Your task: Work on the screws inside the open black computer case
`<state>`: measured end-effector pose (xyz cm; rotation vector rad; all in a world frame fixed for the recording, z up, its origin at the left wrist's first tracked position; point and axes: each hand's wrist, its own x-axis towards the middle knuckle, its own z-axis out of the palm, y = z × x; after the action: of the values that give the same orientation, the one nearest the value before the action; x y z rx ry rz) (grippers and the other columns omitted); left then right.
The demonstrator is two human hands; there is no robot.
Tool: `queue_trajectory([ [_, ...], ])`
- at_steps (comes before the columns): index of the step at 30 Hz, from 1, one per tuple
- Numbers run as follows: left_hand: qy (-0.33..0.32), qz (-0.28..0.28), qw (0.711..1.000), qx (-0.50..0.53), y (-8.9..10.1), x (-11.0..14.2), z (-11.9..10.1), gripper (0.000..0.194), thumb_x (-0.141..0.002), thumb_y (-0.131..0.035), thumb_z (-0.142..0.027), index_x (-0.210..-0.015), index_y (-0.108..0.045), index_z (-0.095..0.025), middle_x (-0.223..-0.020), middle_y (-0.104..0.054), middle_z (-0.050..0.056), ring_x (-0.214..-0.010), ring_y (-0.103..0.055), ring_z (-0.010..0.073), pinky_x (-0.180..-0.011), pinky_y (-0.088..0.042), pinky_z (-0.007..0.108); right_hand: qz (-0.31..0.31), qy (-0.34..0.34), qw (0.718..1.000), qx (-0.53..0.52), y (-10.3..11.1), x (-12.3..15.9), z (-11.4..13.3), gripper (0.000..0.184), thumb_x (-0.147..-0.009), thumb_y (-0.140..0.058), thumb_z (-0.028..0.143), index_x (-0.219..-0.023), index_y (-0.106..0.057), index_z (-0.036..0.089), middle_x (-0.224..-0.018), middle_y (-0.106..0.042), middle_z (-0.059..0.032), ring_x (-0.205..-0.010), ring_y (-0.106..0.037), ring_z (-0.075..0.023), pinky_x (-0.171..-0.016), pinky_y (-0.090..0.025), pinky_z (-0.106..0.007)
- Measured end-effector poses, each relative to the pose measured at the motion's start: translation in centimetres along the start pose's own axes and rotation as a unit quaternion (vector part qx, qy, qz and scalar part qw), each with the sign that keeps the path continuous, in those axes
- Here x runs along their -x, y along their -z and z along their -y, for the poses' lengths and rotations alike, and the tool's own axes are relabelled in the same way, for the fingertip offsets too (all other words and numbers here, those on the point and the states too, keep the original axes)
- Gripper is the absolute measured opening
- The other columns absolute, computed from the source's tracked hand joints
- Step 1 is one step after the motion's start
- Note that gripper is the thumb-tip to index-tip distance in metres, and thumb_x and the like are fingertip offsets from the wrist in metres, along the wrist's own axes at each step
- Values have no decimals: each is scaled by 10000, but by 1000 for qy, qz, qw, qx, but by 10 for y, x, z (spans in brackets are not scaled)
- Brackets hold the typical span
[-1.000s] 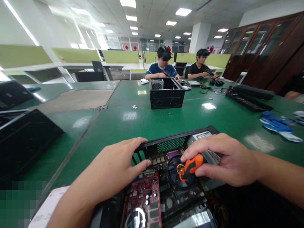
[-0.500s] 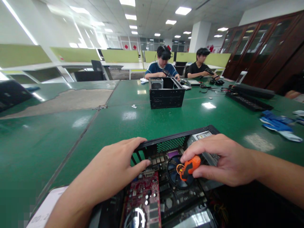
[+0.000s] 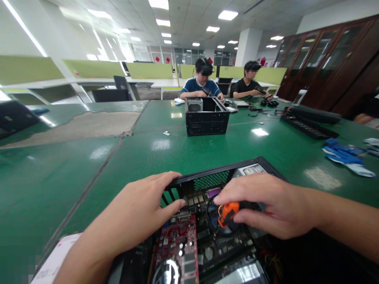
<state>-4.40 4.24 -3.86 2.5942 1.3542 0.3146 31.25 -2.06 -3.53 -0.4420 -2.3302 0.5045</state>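
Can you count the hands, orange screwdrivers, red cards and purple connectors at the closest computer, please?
Hands: 2, the left hand and right hand
Orange-and-black screwdriver: 1
Red graphics card: 1
Purple connector: 1
Total: 5

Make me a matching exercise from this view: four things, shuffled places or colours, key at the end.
Things
1. Left hand
2. Tool in the right hand
3. Large circuit card
4. Work gloves

Places and colours
A. Blue and white, on the green table
B. Orange and black, above the fan
C. At the far rim of the near computer case
D. Red, inside the near case

Pairs: 1-C, 2-B, 3-D, 4-A
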Motion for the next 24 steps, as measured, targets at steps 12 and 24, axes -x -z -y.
queue_trajectory([
  [12,4,11,1000,-2,3,-2,-3,557,-1036,-759,-616,-1495,-918,-344,-1374,-995,112,-1204,-960,450,-1166,-765,628,-66,-125,977,157,0,-2,0,304,-1254,-701,142,-1525,-825,200,-1429,-1004,-121,-1321,-987,-235,-1207,-774,-327],
  [24,-2,1,1000,-6,0,1,-1,545,-1047,-771,-579,-1509,-908,-324,-1393,-993,120,-1219,-964,449,-1185,-762,625,-36,-148,974,168,-3,-5,-4,327,-1257,-683,175,-1542,-838,219,-1436,-1008,-120,-1327,-988,-249,-1189,-791,-374],
])
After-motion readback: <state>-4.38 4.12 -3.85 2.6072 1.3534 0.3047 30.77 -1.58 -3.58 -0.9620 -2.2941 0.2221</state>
